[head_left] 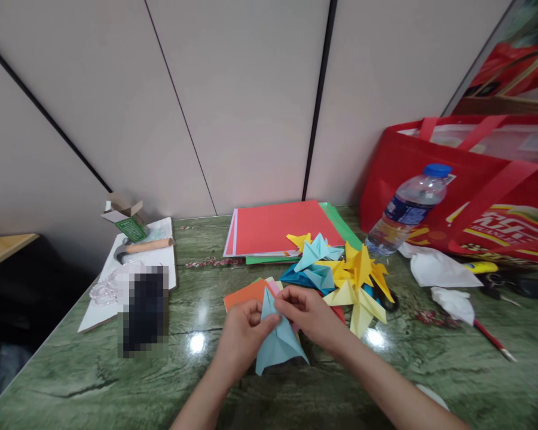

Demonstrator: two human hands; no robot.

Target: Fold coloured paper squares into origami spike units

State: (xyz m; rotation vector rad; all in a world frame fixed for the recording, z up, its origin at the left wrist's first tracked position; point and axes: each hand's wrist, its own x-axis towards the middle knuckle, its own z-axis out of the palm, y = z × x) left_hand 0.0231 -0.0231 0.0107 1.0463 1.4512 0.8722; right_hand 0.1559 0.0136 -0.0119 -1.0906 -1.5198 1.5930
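My left hand (242, 335) and my right hand (308, 312) both pinch a folded light-blue paper (278, 346) near its pointed top, holding it over the green marble table (116, 382). Under and behind it lie small loose sheets, orange (244, 294) among them. Just beyond my right hand sits a pile of finished folded paper shapes in yellow and blue (341, 272).
A stack of large coloured sheets, red on top (278, 227), lies at the wall. A water bottle (407, 209) leans on a red bag (475, 185). Crumpled tissues (439, 269), a pen (493, 340), a hammer (143, 246), a small box (128, 220) and a blurred dark object (144, 310) also stand about.
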